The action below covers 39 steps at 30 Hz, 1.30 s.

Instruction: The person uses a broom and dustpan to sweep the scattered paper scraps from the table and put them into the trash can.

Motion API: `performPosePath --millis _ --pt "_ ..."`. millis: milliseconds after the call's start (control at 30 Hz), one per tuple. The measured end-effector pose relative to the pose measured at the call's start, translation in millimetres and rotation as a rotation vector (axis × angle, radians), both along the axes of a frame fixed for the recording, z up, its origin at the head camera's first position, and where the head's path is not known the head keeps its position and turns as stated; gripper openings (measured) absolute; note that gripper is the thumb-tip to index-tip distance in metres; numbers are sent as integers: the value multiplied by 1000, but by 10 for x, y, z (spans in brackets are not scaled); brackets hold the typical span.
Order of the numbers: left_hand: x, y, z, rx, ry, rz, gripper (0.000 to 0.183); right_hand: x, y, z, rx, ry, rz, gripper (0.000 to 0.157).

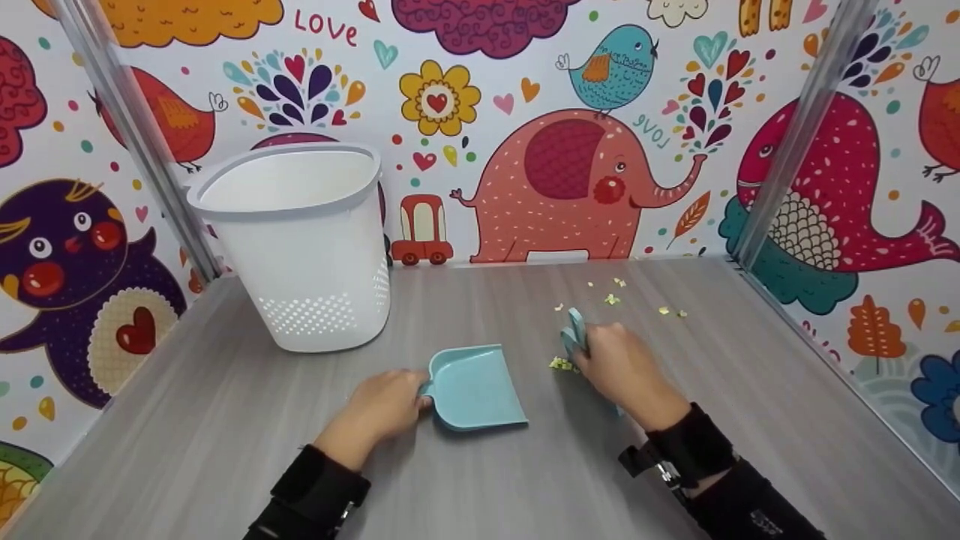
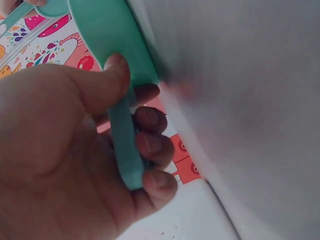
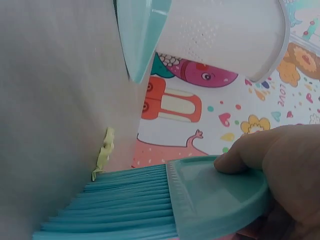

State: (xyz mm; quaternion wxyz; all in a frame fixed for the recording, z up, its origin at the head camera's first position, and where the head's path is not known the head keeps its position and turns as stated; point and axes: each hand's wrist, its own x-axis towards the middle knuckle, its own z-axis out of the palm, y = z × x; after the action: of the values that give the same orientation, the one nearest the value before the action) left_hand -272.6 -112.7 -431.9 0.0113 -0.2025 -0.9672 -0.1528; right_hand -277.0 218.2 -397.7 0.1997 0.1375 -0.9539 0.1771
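My left hand (image 1: pixel 386 405) grips the short handle of a light blue dustpan (image 1: pixel 478 386), its open edge facing right. In the left wrist view the thumb lies along the dustpan's handle (image 2: pixel 125 145) and the fingers curl round it. To the right, my right hand (image 1: pixel 626 367) holds a small teal hand brush (image 3: pixel 215 195) with its bristles (image 3: pixel 120 205) down at the tabletop. A little pile of yellow-green scraps (image 1: pixel 561 364) lies against the bristles, between brush and dustpan. In the head view the hand hides much of the brush.
A tall white wastebasket (image 1: pixel 300 262) stands at the back left. More small scraps (image 1: pixel 612 299) are scattered beyond the right hand on the grey wood-look table (image 1: pixel 420 480). Printed panels with metal corner posts (image 1: pixel 795 135) enclose the back and sides.
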Motion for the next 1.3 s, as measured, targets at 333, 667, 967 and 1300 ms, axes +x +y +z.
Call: performPosePath --millis 333,667,967,1300 --pt "17 -18 10 7 -10 -7 15 120 -208 -8 -41 -23 57 43" --pt "23 -17 10 6 -31 8 15 179 -265 76 -117 -72 86 44" --pt "33 -11 14 -3 -37 19 12 3 -48 -4 -23 35 2 36" --pt "30 2 36 9 -1 -13 12 13 -109 -112 29 109 83 40"
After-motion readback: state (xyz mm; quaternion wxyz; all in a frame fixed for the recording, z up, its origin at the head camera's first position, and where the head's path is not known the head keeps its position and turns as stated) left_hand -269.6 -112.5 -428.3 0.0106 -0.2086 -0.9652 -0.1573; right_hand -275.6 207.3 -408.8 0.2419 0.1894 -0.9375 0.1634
